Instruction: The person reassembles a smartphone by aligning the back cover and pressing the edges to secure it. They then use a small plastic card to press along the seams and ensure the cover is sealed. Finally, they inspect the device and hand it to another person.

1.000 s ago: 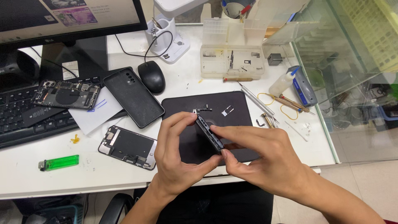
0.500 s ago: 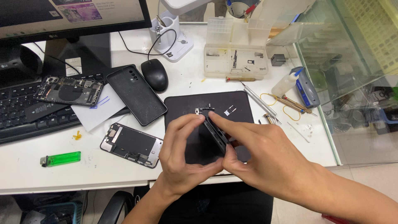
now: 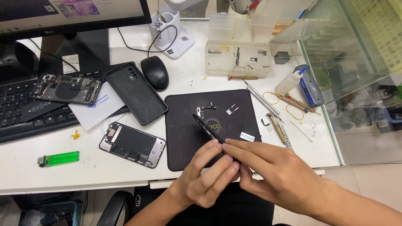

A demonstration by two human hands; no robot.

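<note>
I hold a thin black phone frame [image 3: 210, 131] on its edge, tilted, in both my hands. My left hand [image 3: 205, 178] has its fingers [image 3: 213, 155] closed on the near end of it from below. My right hand [image 3: 278, 175] has its fingers [image 3: 243, 152] pinched on the same end from the other side. The far end of the frame sticks up and away from my fingers, over a square black rubber mat [image 3: 184, 134].

Just past my fingers, small metal phone parts [image 3: 206, 109] lie on the mat. To the left of my fingers sits an open phone body with a black plate inside [image 3: 132, 145], flat on the white worktop [image 3: 188, 81]. Farther left is a bright green lighter [image 3: 58, 158]. Up and left of my fingers lies a black phone back cover [image 3: 135, 92], and just beside it a black computer mouse [image 3: 154, 72]. Another opened phone with its insides showing [image 3: 66, 88] rests on a black keyboard [image 3: 25, 121], well to the left.

To the right of my fingers lie thin metal tools [image 3: 268, 109] and a small white squeeze bottle [image 3: 289, 81]. Far ahead stands a clear plastic parts box [image 3: 238, 52].
</note>
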